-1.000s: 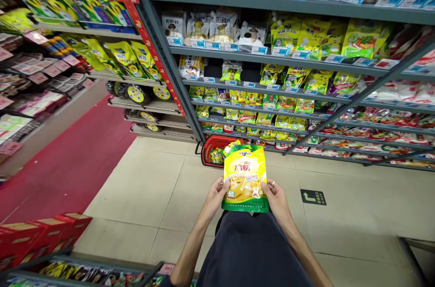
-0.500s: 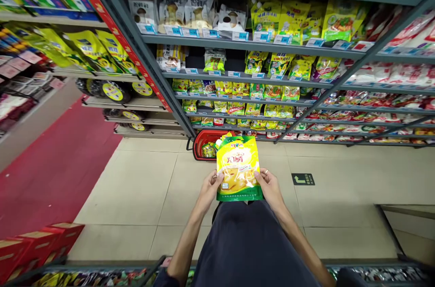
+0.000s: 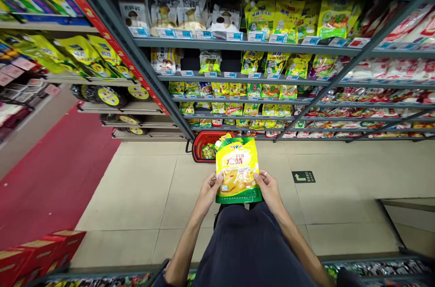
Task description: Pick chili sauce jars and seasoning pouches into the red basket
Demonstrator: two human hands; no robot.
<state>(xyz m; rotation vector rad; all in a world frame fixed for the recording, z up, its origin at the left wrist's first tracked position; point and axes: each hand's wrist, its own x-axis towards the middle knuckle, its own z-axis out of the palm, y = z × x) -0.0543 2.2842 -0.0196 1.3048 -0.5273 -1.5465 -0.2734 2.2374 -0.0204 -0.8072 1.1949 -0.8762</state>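
A yellow and green seasoning pouch (image 3: 238, 171) is held up in front of my body, its printed face toward me. My left hand (image 3: 210, 188) grips its left edge, thumb on the front and fingers behind. On the opposite edge my right hand (image 3: 268, 186) pinches it the same way; a ring shows on one finger. Beyond the pouch, a red shopping basket (image 3: 200, 136) stands on the floor against the shelf, with small yellow-green packets (image 3: 208, 151) inside. The pouch hides part of the basket's right side.
Ahead runs a grey shelf unit (image 3: 238, 45) with several levels of yellow, green and white bags. A side rack (image 3: 102, 79) with yellow bags stands left. Red boxes (image 3: 56, 251) sit at lower left. A dark exit sign (image 3: 303, 177) lies on the tiled floor.
The view has shifted slightly, so the upper shelves appear a little further left. Both hands keep hold of the pouch in nearly the same place.
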